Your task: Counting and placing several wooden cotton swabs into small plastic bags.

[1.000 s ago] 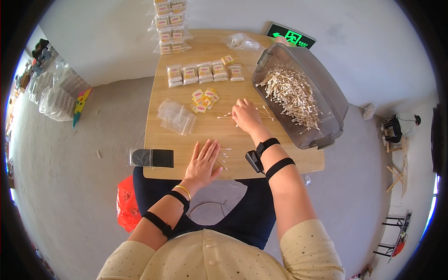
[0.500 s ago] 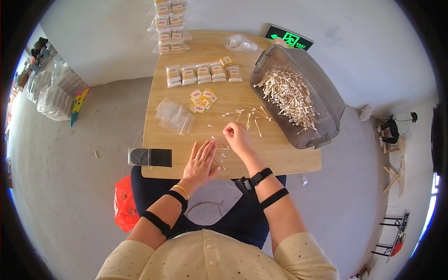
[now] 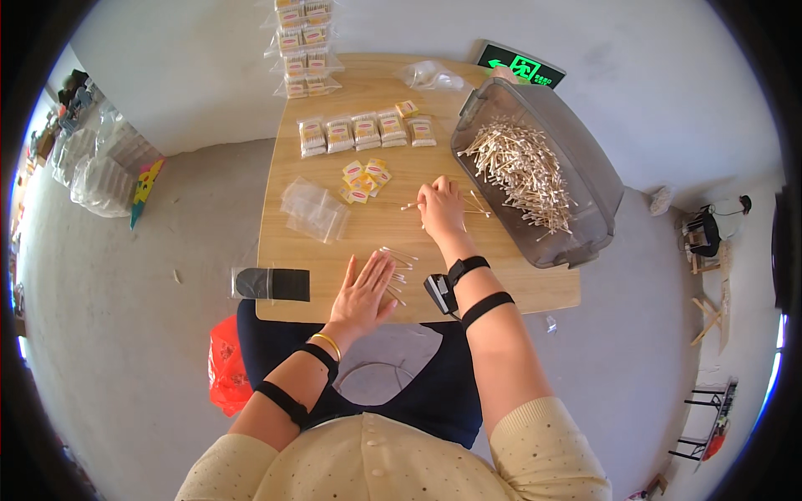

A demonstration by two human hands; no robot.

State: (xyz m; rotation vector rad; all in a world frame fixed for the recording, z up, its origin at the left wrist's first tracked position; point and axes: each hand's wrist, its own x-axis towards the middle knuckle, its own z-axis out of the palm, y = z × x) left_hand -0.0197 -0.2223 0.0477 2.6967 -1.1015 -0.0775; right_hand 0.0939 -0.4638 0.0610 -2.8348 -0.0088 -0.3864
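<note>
My left hand [image 3: 365,290] lies flat near the table's front edge, fingers stretched out. Beside and partly under it are several cotton swabs [image 3: 399,255], their tips showing to its right. My right hand [image 3: 441,207] is farther out, fingers curled down onto a loose scatter of cotton swabs [image 3: 477,203]. Its fingertips are hidden, so what they pinch does not show. To its right stands a grey plastic bin [image 3: 596,188], tilted toward me, with a heap of cotton swabs [image 3: 522,171] inside.
Small printed cards [image 3: 365,179] and clear plastic bags [image 3: 315,209] lie left of my right hand. Packed swab bags [image 3: 365,132] form a row behind, with more packs [image 3: 305,63] stacked at the back left. A black strip in clear film [image 3: 271,284] sits by the left edge.
My right hand has moved away from my left hand, forward and slightly right, onto the loose swabs. The left hand stays almost where it was.
</note>
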